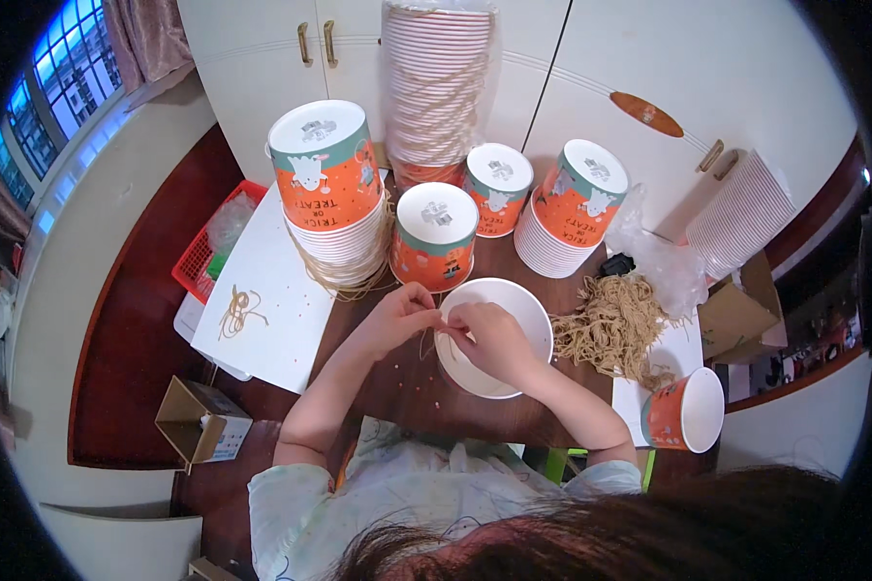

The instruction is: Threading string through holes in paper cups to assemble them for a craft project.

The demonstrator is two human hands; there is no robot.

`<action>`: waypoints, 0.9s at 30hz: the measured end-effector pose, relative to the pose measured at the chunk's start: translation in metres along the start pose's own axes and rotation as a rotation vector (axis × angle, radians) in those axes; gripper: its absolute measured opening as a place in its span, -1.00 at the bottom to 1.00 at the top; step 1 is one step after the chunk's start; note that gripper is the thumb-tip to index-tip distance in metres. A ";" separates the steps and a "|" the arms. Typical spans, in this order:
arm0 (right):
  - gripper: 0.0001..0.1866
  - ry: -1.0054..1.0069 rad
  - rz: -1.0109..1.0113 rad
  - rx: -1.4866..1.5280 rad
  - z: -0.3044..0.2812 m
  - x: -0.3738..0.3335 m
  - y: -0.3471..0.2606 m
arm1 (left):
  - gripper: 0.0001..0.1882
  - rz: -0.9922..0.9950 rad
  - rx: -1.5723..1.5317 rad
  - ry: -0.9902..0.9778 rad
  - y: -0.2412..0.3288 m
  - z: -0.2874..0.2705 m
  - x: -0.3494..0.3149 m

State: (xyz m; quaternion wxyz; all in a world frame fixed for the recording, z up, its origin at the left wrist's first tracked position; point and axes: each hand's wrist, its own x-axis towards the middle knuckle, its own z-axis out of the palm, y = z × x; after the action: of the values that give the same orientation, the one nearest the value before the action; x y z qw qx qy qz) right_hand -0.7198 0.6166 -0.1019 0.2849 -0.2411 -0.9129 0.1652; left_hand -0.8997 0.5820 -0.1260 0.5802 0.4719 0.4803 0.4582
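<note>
Right over the middle of the dark wooden table (pixel 397 387), your white paper bucket (pixel 499 334) sits mouth up, and both hands meet at its near-left rim. Your left hand (pixel 397 318) and right hand (pixel 494 339) are pinched on a thin tan string (pixel 426 341), fingertips almost touching, so you look to be mid-way through threading or knotting it as a handle. My guess is the next bit needs a steady pull without tipping the bucket.

Just to the right there's a messy pile of tan cord (pixel 612 324) with a crumpled clear plastic bag (pixel 664 257) behind it, and an orange printed paper bucket lying on its side (pixel 686 412) near the edge. Behind your hands stand upside-down orange buckets on white stacks (pixel 329 184), plus a tall wrapped stack (pixel 438 87). A white board (pixel 276 290) on the left carries a small string tangle (pixel 239 310). Further out: white cupboard doors (pixel 262 68), a red basket (pixel 208 257), a small cardboard box (pixel 202 421) on the floor.
</note>
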 end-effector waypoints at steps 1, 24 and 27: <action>-0.79 -0.001 0.000 0.001 0.001 -0.001 0.001 | -0.83 0.014 0.018 0.024 -0.002 0.000 -0.001; -0.78 -0.117 0.401 0.560 0.007 0.005 0.019 | -0.89 0.537 0.843 0.462 -0.009 0.031 -0.024; -0.79 -0.120 0.395 0.557 0.006 0.006 0.018 | -0.88 0.638 1.034 0.534 -0.003 0.031 -0.029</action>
State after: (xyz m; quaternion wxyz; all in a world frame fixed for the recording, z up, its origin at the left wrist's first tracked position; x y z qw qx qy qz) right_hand -0.7211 0.6336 -0.1116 0.2480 -0.3161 -0.7836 0.4739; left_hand -0.8727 0.5498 -0.1222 -0.0239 0.6789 0.6022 0.4194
